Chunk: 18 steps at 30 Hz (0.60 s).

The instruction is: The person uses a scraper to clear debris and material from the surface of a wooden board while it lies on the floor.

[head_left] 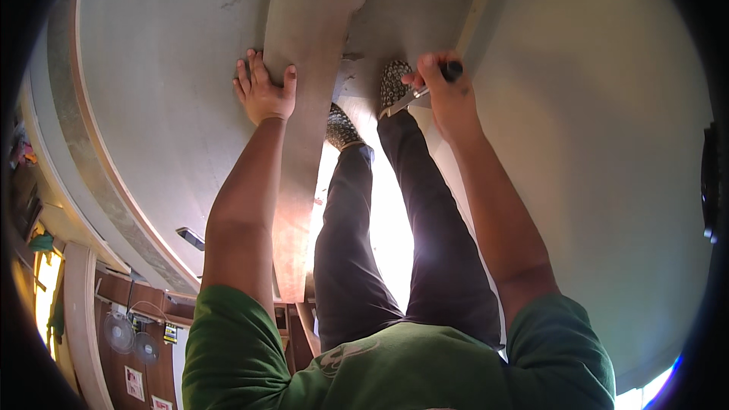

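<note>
My left hand [266, 96] lies flat with its fingers spread, on the grey panel [167, 68] beside the edge of a long brown wooden board [300, 152]. In my right hand [449, 99] is a black-handled tool [405, 101] with a narrow metal blade, its fingers closed round it. The blade points down and left, over my right patterned shoe [394, 80] in this view. Its exact kind is hard to tell. To the right of the board, a darker surface [410, 19] has a ragged edge.
A large pale panel [592, 144] curves along the right. At the lower left are a fan [119, 332] and papers on a brown wall [134, 383]. A small slot [190, 238] is cut in the grey panel. Bright light shows between my legs.
</note>
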Each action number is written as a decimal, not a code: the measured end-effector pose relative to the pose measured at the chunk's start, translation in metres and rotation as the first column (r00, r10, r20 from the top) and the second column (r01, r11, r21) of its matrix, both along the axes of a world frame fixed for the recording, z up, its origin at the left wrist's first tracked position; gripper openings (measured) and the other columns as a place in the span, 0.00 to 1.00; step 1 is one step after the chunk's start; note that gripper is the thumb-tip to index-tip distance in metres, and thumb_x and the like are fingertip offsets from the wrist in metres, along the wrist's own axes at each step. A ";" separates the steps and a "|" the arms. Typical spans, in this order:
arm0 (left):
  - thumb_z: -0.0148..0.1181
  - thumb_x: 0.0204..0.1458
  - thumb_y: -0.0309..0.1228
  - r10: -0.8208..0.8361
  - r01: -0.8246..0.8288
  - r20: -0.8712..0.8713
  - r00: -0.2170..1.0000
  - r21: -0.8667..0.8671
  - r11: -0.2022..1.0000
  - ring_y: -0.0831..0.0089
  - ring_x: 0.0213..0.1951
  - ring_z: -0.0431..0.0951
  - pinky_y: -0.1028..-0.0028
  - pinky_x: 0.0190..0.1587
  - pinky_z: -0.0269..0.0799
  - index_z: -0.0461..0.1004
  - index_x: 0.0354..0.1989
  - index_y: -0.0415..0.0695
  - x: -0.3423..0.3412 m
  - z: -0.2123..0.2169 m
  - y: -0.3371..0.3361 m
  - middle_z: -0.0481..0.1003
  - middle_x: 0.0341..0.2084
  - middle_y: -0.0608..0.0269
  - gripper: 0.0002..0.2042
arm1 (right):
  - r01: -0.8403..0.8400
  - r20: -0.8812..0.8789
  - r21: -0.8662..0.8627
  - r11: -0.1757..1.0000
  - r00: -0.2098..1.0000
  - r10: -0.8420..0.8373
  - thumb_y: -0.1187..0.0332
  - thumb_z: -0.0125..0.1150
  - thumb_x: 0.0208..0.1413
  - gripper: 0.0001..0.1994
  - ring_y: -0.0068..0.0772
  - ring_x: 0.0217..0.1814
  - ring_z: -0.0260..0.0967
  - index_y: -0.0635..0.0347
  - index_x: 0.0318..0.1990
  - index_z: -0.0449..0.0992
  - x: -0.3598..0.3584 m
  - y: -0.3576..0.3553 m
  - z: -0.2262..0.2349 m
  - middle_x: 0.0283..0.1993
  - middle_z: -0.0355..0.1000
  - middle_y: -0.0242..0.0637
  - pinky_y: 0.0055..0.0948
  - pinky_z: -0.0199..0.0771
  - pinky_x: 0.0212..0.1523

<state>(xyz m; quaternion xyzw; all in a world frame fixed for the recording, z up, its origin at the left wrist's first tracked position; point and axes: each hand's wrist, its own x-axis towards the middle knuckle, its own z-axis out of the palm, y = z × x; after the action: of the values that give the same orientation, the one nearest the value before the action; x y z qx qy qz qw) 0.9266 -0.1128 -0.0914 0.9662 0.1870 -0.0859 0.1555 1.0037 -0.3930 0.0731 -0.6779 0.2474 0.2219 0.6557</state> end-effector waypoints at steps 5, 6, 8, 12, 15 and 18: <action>0.51 0.52 0.63 0.004 -0.004 0.008 1.000 -0.049 0.999 0.55 0.72 0.50 0.49 0.71 0.39 0.58 0.68 0.47 0.000 -0.001 0.005 0.56 0.70 0.59 0.41 | 0.065 0.066 0.388 0.920 0.993 -0.097 0.59 0.64 0.60 0.13 0.33 0.35 0.68 0.57 0.38 0.69 0.050 0.018 -0.026 0.32 0.67 0.34 0.38 0.72 0.43; 0.53 0.51 0.62 -0.003 0.007 0.057 0.998 -0.071 0.997 0.54 0.72 0.50 0.48 0.71 0.39 0.57 0.68 0.47 0.000 -0.001 0.004 0.56 0.70 0.58 0.41 | 0.058 0.080 0.414 0.908 0.992 -0.099 0.59 0.64 0.59 0.13 0.33 0.35 0.68 0.57 0.37 0.69 0.058 0.020 -0.029 0.31 0.67 0.34 0.39 0.72 0.42; 0.58 0.50 0.59 -0.010 0.028 0.157 0.988 -0.109 0.994 0.53 0.71 0.51 0.48 0.71 0.40 0.57 0.68 0.46 0.010 0.003 0.001 0.56 0.70 0.56 0.41 | 0.037 0.071 0.400 0.916 0.995 -0.071 0.61 0.63 0.59 0.12 0.34 0.34 0.70 0.59 0.34 0.71 0.074 0.028 -0.030 0.29 0.69 0.35 0.38 0.72 0.42; 0.60 0.50 0.55 -0.126 0.156 0.346 0.930 -0.059 0.986 0.50 0.70 0.53 0.49 0.69 0.44 0.57 0.69 0.44 0.107 0.014 -0.023 0.57 0.68 0.50 0.41 | 0.003 0.180 0.258 0.966 0.982 -0.051 0.65 0.64 0.58 0.10 0.39 0.35 0.75 0.62 0.29 0.73 0.100 0.061 -0.042 0.26 0.72 0.37 0.37 0.74 0.41; 0.56 0.51 0.56 -0.161 0.150 0.224 0.961 0.063 0.987 0.54 0.70 0.52 0.49 0.71 0.41 0.52 0.71 0.47 0.144 0.012 -0.033 0.52 0.71 0.52 0.42 | 0.251 0.216 -0.059 0.966 0.948 -0.233 0.62 0.66 0.58 0.17 0.20 0.14 0.55 0.52 0.21 0.66 0.118 0.097 -0.023 0.15 0.57 0.24 0.24 0.59 0.18; 0.54 0.51 0.57 -0.130 0.124 0.103 0.986 0.065 0.990 0.55 0.71 0.51 0.50 0.71 0.39 0.48 0.72 0.47 0.151 0.015 -0.046 0.50 0.72 0.53 0.44 | 0.254 0.185 0.322 0.912 0.928 -0.324 0.69 0.65 0.56 0.09 0.38 0.33 0.75 0.62 0.27 0.74 0.132 0.084 -0.056 0.25 0.71 0.37 0.37 0.75 0.43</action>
<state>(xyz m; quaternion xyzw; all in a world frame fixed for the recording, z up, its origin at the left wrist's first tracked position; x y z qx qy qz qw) 1.0774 -0.1591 -0.0759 0.9835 0.1187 -0.0383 0.1312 1.1353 -0.3085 0.0169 -0.5506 0.2310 0.0740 0.7987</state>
